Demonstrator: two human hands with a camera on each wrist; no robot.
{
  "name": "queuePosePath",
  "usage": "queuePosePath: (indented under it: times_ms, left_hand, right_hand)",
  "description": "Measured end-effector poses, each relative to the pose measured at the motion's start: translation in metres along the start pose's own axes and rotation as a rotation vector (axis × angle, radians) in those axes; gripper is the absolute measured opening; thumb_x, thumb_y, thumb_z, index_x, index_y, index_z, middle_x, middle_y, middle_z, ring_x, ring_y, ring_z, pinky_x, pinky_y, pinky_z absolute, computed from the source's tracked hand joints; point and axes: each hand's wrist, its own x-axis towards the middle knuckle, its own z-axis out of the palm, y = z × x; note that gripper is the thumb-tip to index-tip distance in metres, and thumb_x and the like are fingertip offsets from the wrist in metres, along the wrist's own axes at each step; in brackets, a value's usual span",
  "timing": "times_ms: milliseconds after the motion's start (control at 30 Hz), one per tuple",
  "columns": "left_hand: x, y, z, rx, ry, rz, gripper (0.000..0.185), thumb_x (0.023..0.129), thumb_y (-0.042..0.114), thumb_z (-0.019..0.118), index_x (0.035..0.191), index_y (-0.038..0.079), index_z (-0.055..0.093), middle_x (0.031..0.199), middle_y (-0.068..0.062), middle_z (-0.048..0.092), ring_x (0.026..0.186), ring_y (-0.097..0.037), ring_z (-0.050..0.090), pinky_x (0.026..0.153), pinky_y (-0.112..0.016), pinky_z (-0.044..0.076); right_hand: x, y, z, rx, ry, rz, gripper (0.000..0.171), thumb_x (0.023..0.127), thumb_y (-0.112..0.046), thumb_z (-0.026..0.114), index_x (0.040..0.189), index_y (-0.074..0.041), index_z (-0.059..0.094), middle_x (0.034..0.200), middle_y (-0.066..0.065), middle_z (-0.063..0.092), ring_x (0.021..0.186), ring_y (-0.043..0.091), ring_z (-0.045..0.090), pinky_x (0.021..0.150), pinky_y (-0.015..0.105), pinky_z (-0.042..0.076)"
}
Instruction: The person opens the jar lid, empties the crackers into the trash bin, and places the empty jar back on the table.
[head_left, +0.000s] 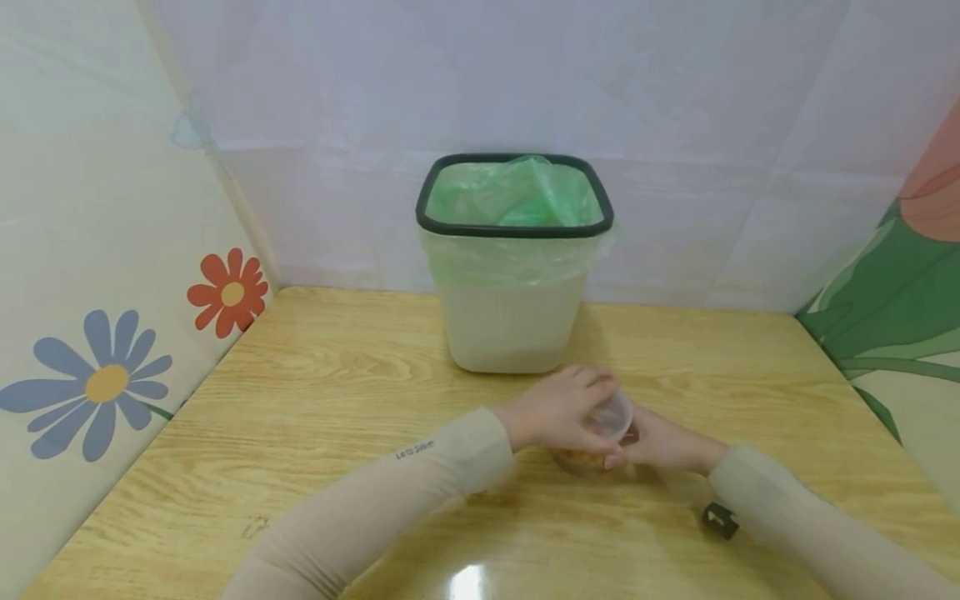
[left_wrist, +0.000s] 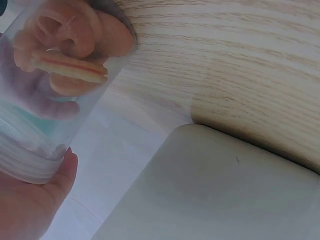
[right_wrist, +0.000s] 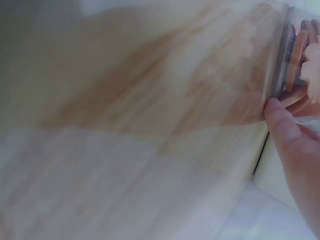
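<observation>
A clear jar (left_wrist: 117, 75) with orange-brown biscuits (left_wrist: 75, 35) inside is tilted between both hands, low over the table. Its whitish translucent lid (head_left: 613, 414) faces up in the head view. My left hand (head_left: 562, 408) grips the lid end, fingers over the far side and thumb on the near side. From the right, my right hand (head_left: 667, 442) holds the jar's body, and its fingers show through the clear wall in the left wrist view. In the right wrist view, the right thumb (right_wrist: 282, 122) presses by the jar's base edge. My hands partly hide the jar.
Behind the hands stands a pale waste bin (head_left: 513, 317) with a black rim and a green bag liner (head_left: 525, 204). The wood-grain table (head_left: 337, 358) backs onto a white sheet (head_left: 337, 208). A small black tag (head_left: 720, 520) is by the right sleeve.
</observation>
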Motion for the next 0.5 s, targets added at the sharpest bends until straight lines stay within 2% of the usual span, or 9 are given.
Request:
queuePosePath:
  times_ms: [233, 500]
  left_hand:
    - [-0.0031, 0.0001, 0.0011, 0.005, 0.008, -0.028, 0.082, 0.087, 0.060, 0.062, 0.146, 0.007, 0.042, 0.148, -0.011, 0.040, 0.134, -0.025, 0.039, 0.113, -0.032, 0.026]
    - [-0.0034, 0.0057, 0.0018, 0.008, 0.043, -0.059, 0.084, 0.085, 0.063, 0.063, 0.144, 0.007, 0.046, 0.146, -0.010, 0.044, 0.132, -0.024, 0.041, 0.110, -0.030, 0.032]
  right_hand:
    - [0.0023, -0.0015, 0.0001, -0.008, -0.017, -0.020, 0.087, 0.087, -0.008, 0.073, 0.143, 0.019, 0.013, 0.133, 0.037, 0.043, 0.111, 0.001, 0.054, 0.096, 0.024, 0.045]
    - [0.0001, 0.0006, 0.0004, -0.058, 0.002, -0.039, 0.080, 0.086, -0.007, 0.074, 0.140, 0.020, 0.021, 0.129, 0.035, 0.047, 0.110, 0.002, 0.054, 0.095, 0.024, 0.046]
